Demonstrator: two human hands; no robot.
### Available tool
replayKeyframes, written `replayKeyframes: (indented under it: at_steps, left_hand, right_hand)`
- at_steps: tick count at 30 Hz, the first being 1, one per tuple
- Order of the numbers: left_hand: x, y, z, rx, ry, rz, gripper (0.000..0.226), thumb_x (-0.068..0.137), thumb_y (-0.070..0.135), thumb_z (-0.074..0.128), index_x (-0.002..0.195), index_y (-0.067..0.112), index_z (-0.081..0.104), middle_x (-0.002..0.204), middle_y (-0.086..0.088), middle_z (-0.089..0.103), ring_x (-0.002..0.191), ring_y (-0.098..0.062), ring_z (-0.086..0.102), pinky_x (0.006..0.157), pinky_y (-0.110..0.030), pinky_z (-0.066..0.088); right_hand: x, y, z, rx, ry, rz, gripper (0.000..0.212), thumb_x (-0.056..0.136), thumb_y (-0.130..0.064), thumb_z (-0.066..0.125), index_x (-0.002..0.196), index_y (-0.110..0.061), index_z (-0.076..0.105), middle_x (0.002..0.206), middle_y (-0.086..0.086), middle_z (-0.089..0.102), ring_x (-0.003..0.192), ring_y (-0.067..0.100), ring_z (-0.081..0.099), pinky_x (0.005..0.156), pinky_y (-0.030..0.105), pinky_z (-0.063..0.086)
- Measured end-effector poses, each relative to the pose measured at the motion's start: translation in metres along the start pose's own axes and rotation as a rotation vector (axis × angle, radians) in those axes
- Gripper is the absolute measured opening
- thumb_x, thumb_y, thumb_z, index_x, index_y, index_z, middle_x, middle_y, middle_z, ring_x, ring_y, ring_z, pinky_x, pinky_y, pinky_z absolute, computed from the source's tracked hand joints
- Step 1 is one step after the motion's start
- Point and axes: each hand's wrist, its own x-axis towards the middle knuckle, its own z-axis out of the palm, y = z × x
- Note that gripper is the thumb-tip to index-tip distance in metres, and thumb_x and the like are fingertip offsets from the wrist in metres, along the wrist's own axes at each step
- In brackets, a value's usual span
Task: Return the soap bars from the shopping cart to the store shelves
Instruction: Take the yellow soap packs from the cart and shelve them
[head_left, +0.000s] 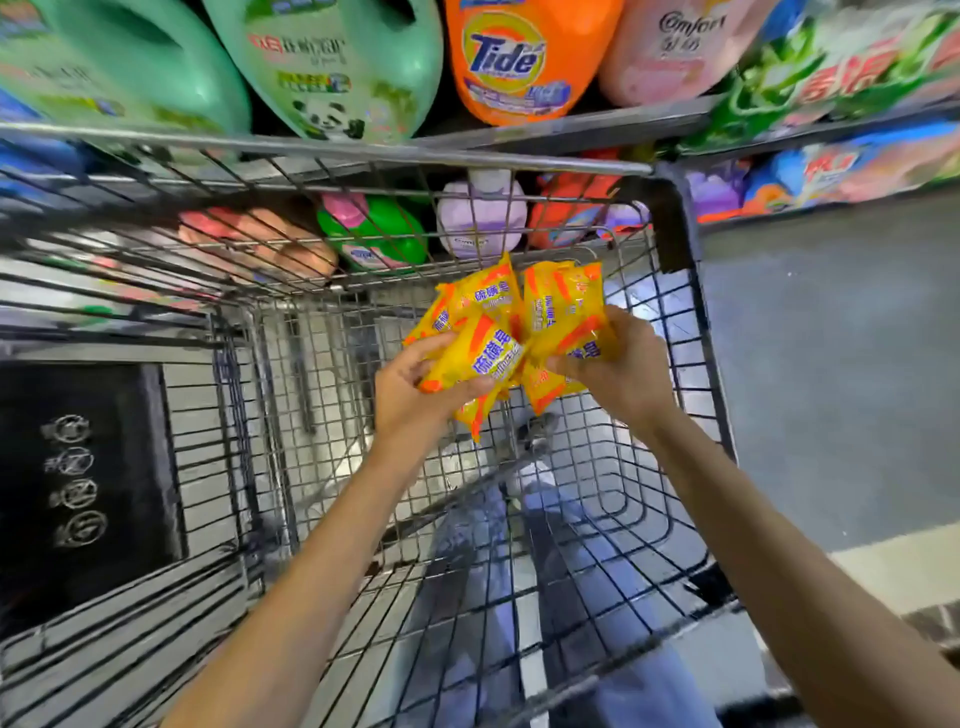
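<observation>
While the soap bars (488, 358) are gathered in both hands above the cart (363, 156), none has reached a shelf (571, 130) yet. The task therefore looks to be at its lifting stage, with the carry and the placing left to do. No further yellow pack shows on the part of the cart floor in view, which suggests this bunch may be the lot. The left hand (410, 400) curls under and round the nearer packs, thumb on top. The right hand (623, 374) grips the farther ones from the side, fingers wrapped behind them. The bars are small pillow-shaped packs in glossy, crinkled yellow-and-orange film with blue lettering, their crimped ends sticking out at odd angles; the slick wrap could let one slide loose. The cart is thin steel wire in a square grid, with a round tube rim. Beyond it stand smooth, rounded plastic jugs, green (332, 62) and orange (509, 57), on the metal shelf.
</observation>
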Motion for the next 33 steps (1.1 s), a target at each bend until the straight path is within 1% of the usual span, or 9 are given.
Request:
replayKeyframes:
  at_steps: [5,8,12,17,22,25,28,31,33]
  left_hand:
    - [-0.063,0.028,0.016,-0.002,-0.003,-0.061,0.046,0.056,0.004,0.084,0.094,0.018,0.063,0.101,-0.011,0.068,0.090,-0.022,0.066,0.070,-0.032,0.056]
    - [-0.102,0.044,0.038,-0.038,-0.046,-0.067,0.037,0.066,-0.007,0.078,0.085,0.019,0.060,0.074,0.004,0.068,0.056,-0.001,0.063,0.047,-0.015,0.048]
    - [-0.152,0.048,0.077,0.009,-0.144,-0.046,0.039,0.064,-0.003,0.079,0.097,0.013,0.065,0.077,0.001,0.068,0.057,-0.007,0.058,0.048,-0.016,0.045]
    - [-0.223,0.030,0.142,0.120,-0.372,-0.026,0.035,0.064,-0.009,0.076,0.083,0.017,0.062,0.058,0.010,0.067,0.052,-0.005,0.060,0.047,-0.017,0.049]
    - [-0.285,-0.005,0.204,0.211,-0.524,-0.084,0.051,0.044,0.003,0.084,0.089,0.011,0.062,0.074,-0.005,0.071,0.063,-0.018,0.063,0.062,-0.029,0.051]
    - [-0.311,-0.025,0.240,0.243,-0.574,-0.146,0.044,0.050,0.000,0.085,0.086,0.009,0.061,0.069,-0.006,0.069,0.054,-0.015,0.062,0.051,-0.023,0.051]
    - [-0.333,-0.037,0.269,0.285,-0.604,-0.165,0.031,0.062,-0.006,0.078,0.081,0.011,0.061,0.061,-0.001,0.065,0.047,-0.013,0.057,0.042,-0.019,0.042]
    - [-0.342,-0.042,0.293,0.268,-0.621,-0.202,0.042,0.047,-0.001,0.079,0.083,0.012,0.062,0.073,-0.007,0.069,0.060,-0.018,0.063,0.055,-0.025,0.051]
    - [-0.341,-0.040,0.309,0.252,-0.637,-0.217,0.054,0.043,-0.006,0.081,0.092,0.008,0.061,0.082,-0.012,0.070,0.065,-0.020,0.068,0.059,-0.026,0.057]
  right_hand:
    - [-0.065,0.012,-0.048,0.285,0.106,0.068,0.028,0.064,-0.018,0.085,0.071,-0.025,0.059,0.065,-0.014,0.061,0.058,-0.003,0.056,0.063,0.024,0.046]
    - [-0.106,0.032,-0.082,0.453,0.176,0.107,0.031,0.057,-0.019,0.087,0.075,-0.022,0.062,0.069,-0.006,0.065,0.066,0.012,0.060,0.077,0.040,0.056]
    - [-0.166,0.074,-0.128,0.654,0.248,0.136,0.040,0.049,-0.031,0.081,0.084,-0.017,0.066,0.077,0.004,0.068,0.074,0.021,0.061,0.079,0.050,0.055]
    - [-0.249,0.150,-0.168,0.857,0.355,0.220,0.027,0.063,-0.007,0.083,0.080,-0.012,0.063,0.071,0.005,0.065,0.072,0.024,0.060,0.080,0.048,0.055]
    - [-0.335,0.230,-0.182,1.052,0.459,0.318,0.070,0.041,-0.039,0.083,0.101,-0.007,0.064,0.094,0.016,0.068,0.084,0.023,0.063,0.080,0.040,0.051]
    - [-0.378,0.274,-0.187,1.147,0.554,0.359,0.036,0.061,-0.016,0.085,0.091,-0.009,0.068,0.093,0.020,0.070,0.084,0.026,0.064,0.083,0.046,0.051]
    - [-0.403,0.307,-0.191,1.226,0.635,0.399,0.030,0.063,-0.013,0.083,0.088,-0.010,0.068,0.082,0.009,0.071,0.079,0.025,0.066,0.080,0.045,0.053]
    - [-0.406,0.325,-0.203,1.301,0.716,0.420,0.016,0.073,-0.002,0.073,0.083,-0.011,0.065,0.069,0.000,0.071,0.063,0.012,0.068,0.060,0.025,0.057]
    - [-0.400,0.334,-0.216,1.326,0.736,0.429,0.015,0.075,0.000,0.071,0.084,-0.011,0.065,0.071,0.001,0.071,0.065,0.014,0.068,0.060,0.024,0.056]
